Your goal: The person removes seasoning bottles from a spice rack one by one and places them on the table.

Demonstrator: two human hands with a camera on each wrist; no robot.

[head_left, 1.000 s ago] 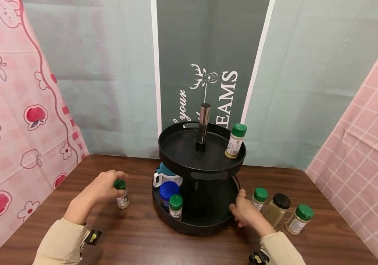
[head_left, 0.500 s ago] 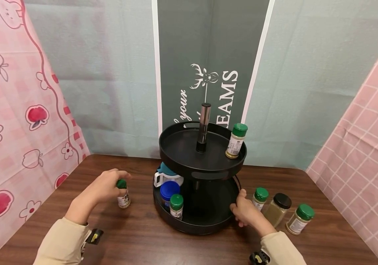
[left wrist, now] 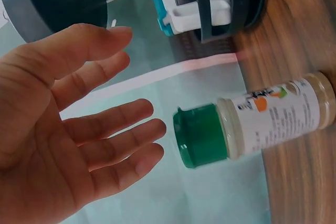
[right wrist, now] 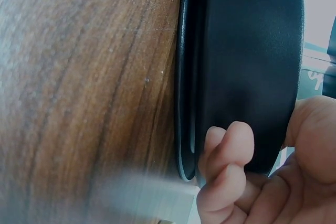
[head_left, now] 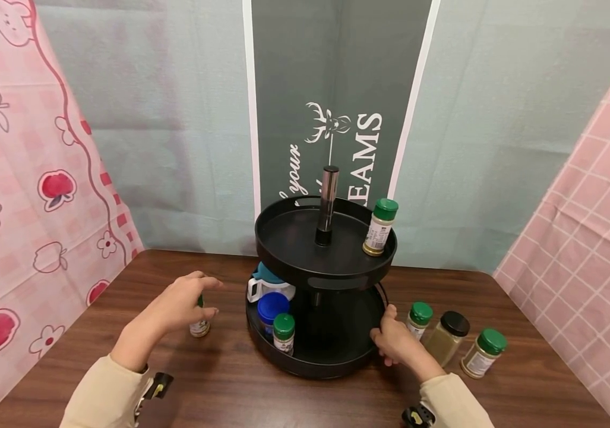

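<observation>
My left hand (head_left: pixel 179 304) is open, fingers spread and apart from a spice jar (left wrist: pixel 273 119) with a green lid. That jar stands upright on the table, partly hidden behind the hand in the head view. With fingers curled and thumb over the wall, my right hand (head_left: pixel 398 340) grips the lower tray rim (right wrist: pixel 252 66) of a black two-tier turntable (head_left: pixel 310 371). On its lower tier sit a blue-lidded jar (head_left: pixel 272 308), a green-lidded spice jar (head_left: pixel 284 333) and a white container with a teal lid (head_left: pixel 269 289). The upper tier bears another green-lidded spice jar (head_left: pixel 380 229).
Right of the turntable, close to my right forearm, stand two green-lidded spice jars (head_left: pixel 481 355) and a black-lidded jar (head_left: pixel 446 339). A metal post (head_left: pixel 328 205) rises from the upper tier. Cloth (head_left: pixel 187 148) hangs behind the wooden table (head_left: pixel 219 386).
My left hand has let go of the green-lidded spice jar and shifted slightly right, its fingers spreading. The jar stays standing. My right hand keeps its grip on the turntable rim.
</observation>
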